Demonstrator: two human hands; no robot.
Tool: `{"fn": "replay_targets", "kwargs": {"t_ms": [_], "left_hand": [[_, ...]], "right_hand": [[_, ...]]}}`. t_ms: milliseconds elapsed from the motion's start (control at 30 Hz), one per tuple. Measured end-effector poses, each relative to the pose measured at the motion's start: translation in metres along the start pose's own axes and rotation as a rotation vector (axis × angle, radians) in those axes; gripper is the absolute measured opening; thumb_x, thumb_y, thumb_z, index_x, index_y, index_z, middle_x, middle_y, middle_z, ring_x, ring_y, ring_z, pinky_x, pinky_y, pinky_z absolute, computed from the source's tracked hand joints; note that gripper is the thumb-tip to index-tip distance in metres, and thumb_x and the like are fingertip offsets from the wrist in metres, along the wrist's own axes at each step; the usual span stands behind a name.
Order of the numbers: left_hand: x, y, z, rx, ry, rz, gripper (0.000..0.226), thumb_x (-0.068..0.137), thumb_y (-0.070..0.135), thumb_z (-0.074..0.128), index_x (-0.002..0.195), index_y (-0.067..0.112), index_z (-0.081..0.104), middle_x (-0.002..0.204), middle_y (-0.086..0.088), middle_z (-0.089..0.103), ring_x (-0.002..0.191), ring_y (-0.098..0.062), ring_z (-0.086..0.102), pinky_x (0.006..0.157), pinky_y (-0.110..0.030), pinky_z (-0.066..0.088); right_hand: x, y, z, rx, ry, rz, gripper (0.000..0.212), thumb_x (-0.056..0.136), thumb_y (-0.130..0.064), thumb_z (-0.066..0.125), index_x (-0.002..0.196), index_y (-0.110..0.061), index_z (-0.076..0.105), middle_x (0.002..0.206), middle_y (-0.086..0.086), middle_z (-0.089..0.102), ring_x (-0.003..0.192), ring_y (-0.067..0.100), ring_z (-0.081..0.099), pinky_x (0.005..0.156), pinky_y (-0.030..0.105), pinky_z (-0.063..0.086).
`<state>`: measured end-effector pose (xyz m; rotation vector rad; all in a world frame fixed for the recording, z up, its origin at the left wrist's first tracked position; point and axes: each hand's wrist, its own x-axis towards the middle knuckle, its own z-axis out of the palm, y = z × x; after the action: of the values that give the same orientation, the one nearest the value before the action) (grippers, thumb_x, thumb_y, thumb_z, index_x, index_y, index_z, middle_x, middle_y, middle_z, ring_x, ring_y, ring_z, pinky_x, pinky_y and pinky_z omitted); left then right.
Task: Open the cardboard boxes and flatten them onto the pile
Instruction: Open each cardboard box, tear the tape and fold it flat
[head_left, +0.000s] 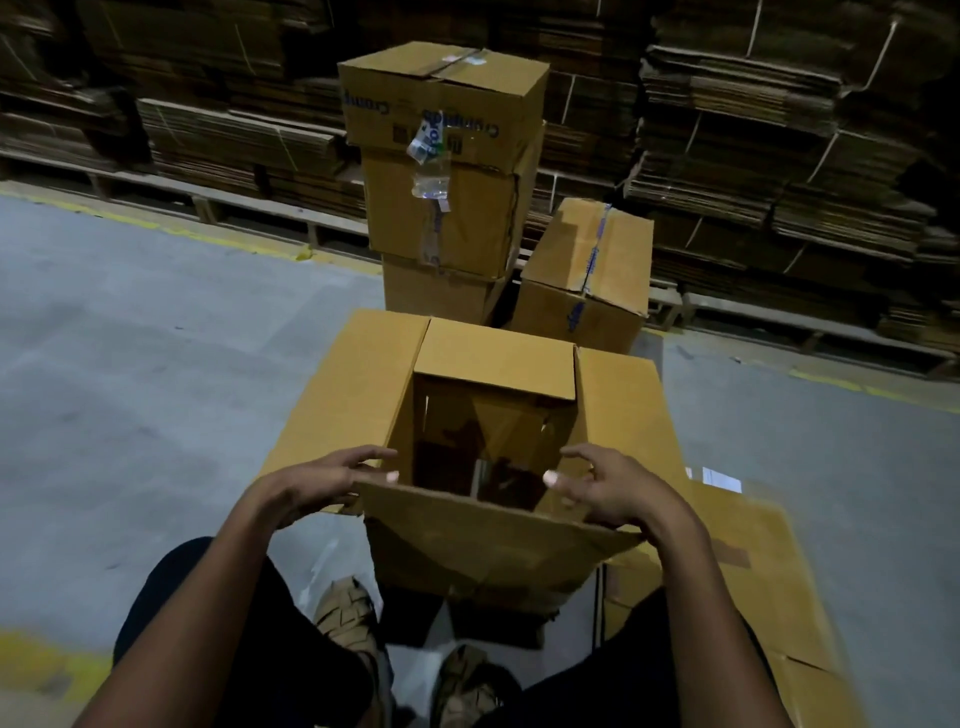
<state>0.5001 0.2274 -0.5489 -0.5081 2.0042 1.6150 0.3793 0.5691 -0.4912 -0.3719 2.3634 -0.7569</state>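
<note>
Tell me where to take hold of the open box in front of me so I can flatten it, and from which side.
Probably best: grip the open box at the two top corners of its near wall, left hand from the left, right hand from the right. All four flaps are folded out and light shows through the bottom, so the walls look free to fold flat sideways.

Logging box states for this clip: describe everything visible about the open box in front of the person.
The open box is plain brown corrugated cardboard, standing upright on the floor, top flaps spread outward and the inside empty. Slits of light show at its bottom. The near flap tilts toward the person, with the left hand and right hand at its two corners. Flattened cardboard lies beside it.
</note>
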Motion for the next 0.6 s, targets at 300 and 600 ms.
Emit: {"fn": "replay_targets", "kwargs": {"t_ms": [300, 600], "left_hand": [[0.025, -0.007, 0.024, 0.361, -0.135, -0.079, 0.108, 0.069, 0.027, 0.091, 0.155, 0.036, 0.026, 0.161, 0.000, 0.022, 0.146, -0.027, 0.027, 0.112, -0.042, 0.038], [0.038, -0.013, 0.008, 0.298, 0.318, 0.087, 0.063, 0.089, 0.031, 0.074, 0.145, 0.016, 0.048, 0.137, -0.016, 0.058, 0.119, -0.030, 0.062, 0.081, -0.040, 0.061]], "right_hand": [[0.030, 0.005, 0.072, -0.303, -0.527, -0.070, 0.116, 0.075, -0.050, 0.086, 0.162, -0.034, 0.011, 0.165, -0.001, 0.024, 0.149, 0.026, 0.030, 0.117, 0.042, 0.034], [0.059, 0.015, 0.121, -0.421, -0.402, -0.205, 0.095, 0.060, -0.058, 0.088, 0.141, -0.031, 0.049, 0.133, 0.001, 0.059, 0.120, 0.027, 0.057, 0.099, 0.049, 0.051]]}}
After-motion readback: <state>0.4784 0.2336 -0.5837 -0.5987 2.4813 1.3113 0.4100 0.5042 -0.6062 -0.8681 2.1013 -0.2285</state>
